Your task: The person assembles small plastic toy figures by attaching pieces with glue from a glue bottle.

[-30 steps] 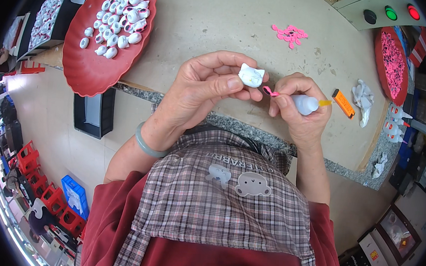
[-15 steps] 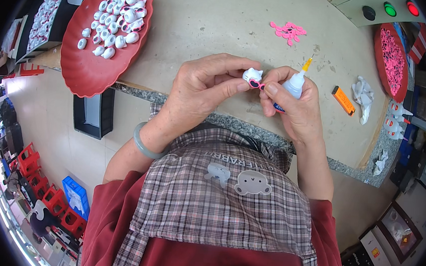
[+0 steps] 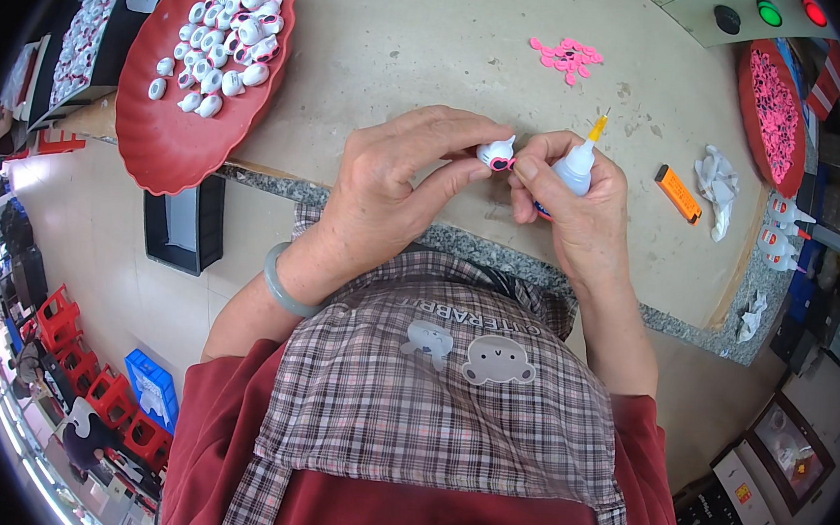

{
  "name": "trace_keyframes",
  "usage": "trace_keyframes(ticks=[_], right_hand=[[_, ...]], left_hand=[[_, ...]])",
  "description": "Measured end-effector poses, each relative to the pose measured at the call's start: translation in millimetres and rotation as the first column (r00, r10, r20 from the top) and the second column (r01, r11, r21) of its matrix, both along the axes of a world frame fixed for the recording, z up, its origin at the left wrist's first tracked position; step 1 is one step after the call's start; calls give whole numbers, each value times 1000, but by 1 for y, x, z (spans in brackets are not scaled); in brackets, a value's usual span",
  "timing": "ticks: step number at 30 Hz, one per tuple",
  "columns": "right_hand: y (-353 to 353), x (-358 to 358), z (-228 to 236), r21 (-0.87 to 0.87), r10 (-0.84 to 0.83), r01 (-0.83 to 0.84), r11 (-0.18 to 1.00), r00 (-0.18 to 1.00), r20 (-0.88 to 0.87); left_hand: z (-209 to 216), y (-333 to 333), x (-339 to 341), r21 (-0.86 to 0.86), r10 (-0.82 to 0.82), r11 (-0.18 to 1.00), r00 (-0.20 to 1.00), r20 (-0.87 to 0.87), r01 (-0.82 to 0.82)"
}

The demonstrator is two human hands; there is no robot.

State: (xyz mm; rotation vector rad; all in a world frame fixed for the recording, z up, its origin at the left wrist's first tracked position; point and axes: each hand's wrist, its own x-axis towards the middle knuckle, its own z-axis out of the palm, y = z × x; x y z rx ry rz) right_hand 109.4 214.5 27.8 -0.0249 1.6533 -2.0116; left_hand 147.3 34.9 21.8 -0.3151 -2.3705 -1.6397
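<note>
Figurine (image 3: 495, 153) between hands (image 3: 394, 177) (image 3: 585, 201), perhaps against both

A head-worn fisheye looks down from close above the worktable (image 3: 408, 44)

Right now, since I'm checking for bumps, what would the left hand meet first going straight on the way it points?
The left hand, holding the small white cat-eared figure, would likely meet the right hand around the translucent yellow-tipped bottle, though depth is unclear.
</note>
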Motion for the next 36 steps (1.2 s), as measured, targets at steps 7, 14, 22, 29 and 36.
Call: trace_keyframes(ticks=[7, 14, 22, 29, 36], right_hand=[[-7, 9, -5, 77, -96, 104, 992, 990, -104], [-9, 17, -5, 119, -144, 179, 977, 955, -260], [-11, 25, -20, 87, -170, 239, 967, 861, -479], [-8, 27, -26, -34, -185, 187, 982, 902, -391], [-5, 25, -28, -46, -172, 166, 985, 926, -335]], left_hand=[[0, 5, 3, 0, 31, 1000, 999, 17, -31], [-6, 12, 6, 347, 5, 936, 986, 165, -63], [-3, 9, 10, 399, -112, 917, 963, 244, 6], [-2, 7, 13, 400, -139, 916, 957, 254, 27], [-3, 8, 13, 420, -156, 907, 947, 282, 24]])
